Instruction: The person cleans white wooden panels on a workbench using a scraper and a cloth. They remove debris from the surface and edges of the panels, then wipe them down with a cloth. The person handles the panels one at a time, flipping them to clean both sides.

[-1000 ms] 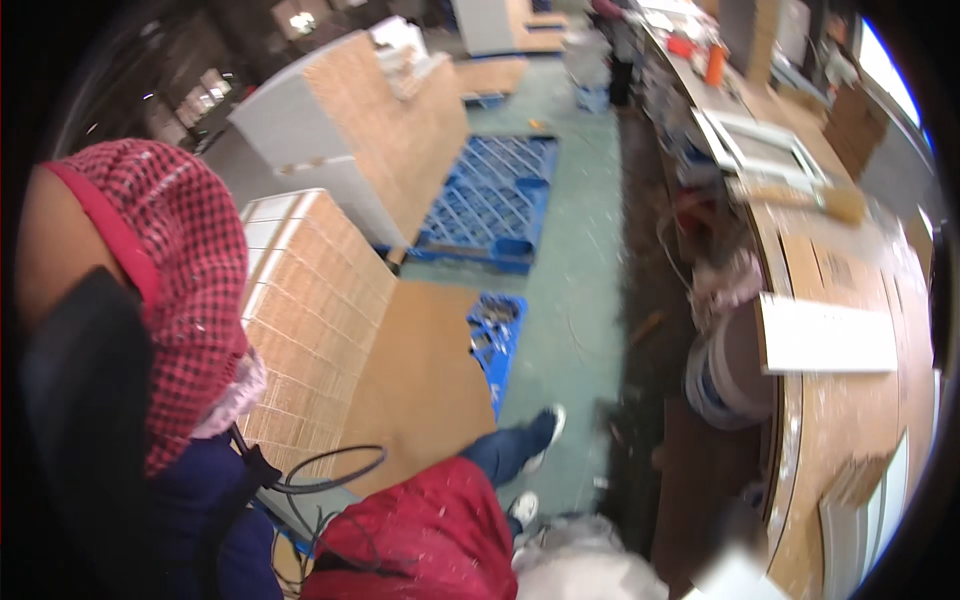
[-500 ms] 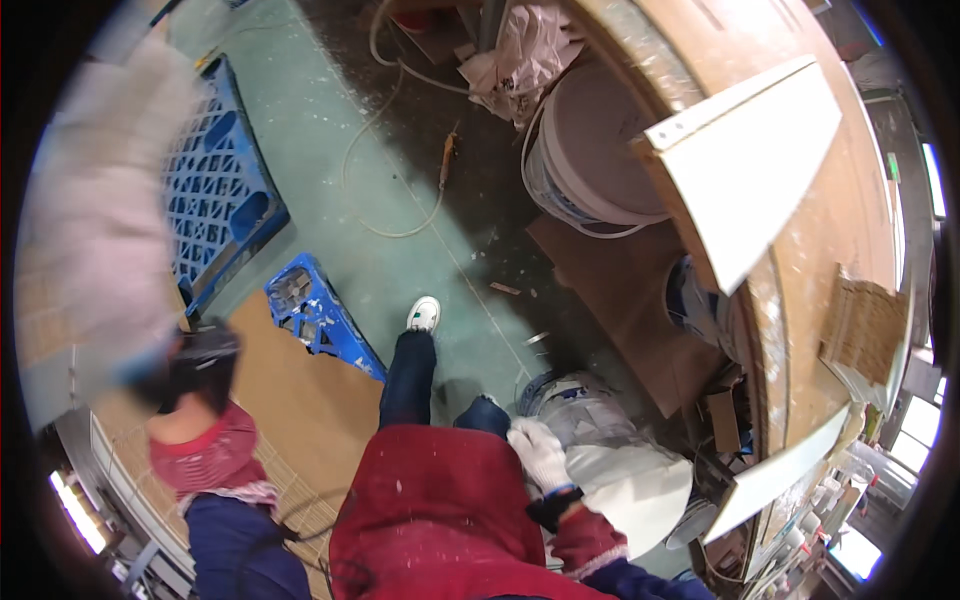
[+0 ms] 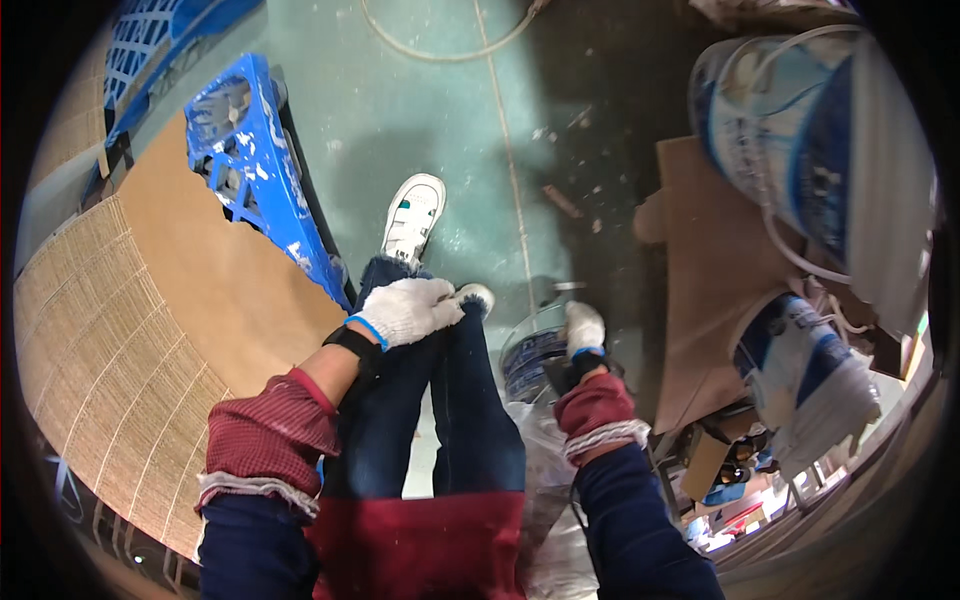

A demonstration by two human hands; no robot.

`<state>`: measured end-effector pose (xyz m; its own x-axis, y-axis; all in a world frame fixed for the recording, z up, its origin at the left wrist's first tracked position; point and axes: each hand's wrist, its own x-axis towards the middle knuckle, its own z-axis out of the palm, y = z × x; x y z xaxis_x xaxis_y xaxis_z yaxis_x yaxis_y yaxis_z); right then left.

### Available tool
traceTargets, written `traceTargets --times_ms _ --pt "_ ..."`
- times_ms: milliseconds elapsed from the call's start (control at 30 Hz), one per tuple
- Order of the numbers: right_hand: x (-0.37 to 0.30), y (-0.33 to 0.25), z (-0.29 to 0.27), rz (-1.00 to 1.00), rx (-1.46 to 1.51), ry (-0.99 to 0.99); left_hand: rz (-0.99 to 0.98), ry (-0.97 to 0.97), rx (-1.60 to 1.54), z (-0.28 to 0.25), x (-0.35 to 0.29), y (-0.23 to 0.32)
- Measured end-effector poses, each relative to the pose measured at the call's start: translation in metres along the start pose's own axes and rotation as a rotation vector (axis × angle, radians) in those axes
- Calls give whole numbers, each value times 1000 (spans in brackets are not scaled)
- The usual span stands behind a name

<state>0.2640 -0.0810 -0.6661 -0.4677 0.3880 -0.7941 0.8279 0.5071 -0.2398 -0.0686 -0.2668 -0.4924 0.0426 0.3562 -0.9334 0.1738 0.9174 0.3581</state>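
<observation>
In a white glove, my left hand [image 3: 410, 308] reaches across in front of my jeans, its fingers stretched out to the right with nothing seen in them. My right hand [image 3: 583, 328], gloved too, is at the right edge of a bucket [image 3: 530, 368] with blue markings beside my legs. Its fingers look curled downward; whatever they may grip is hidden. A small pale piece [image 3: 568, 287] shows just beyond the right fingertips; I cannot tell whether it touches them. Crumpled clear plastic [image 3: 555, 490] lies below the bucket, beside the red apron [image 3: 420, 540].
To the left are a blue plastic piece [image 3: 265, 170], a brown board [image 3: 215, 270] and a ribbed, woven-looking surface [image 3: 110, 370]. At right stand a large white-and-blue bucket [image 3: 770, 150], a smaller one [image 3: 800, 370] and brown cardboard [image 3: 700, 280]. A hose [image 3: 440, 55] curves across the green floor.
My left hand has come down from the raised far left to before my legs. My right hand has moved forward to the bucket. The view has tilted lower and closer.
</observation>
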Motion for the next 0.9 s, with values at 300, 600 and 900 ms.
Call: traceTargets --times_ms 300,600,900 --pt "76 38 95 752 547 573 -3 195 -154 -8 72 -85" --pt "80 -70 100 705 632 866 -7 138 -77 -12 126 -59" --pt "67 -125 97 568 715 603 87 63 2 -5 136 -49"
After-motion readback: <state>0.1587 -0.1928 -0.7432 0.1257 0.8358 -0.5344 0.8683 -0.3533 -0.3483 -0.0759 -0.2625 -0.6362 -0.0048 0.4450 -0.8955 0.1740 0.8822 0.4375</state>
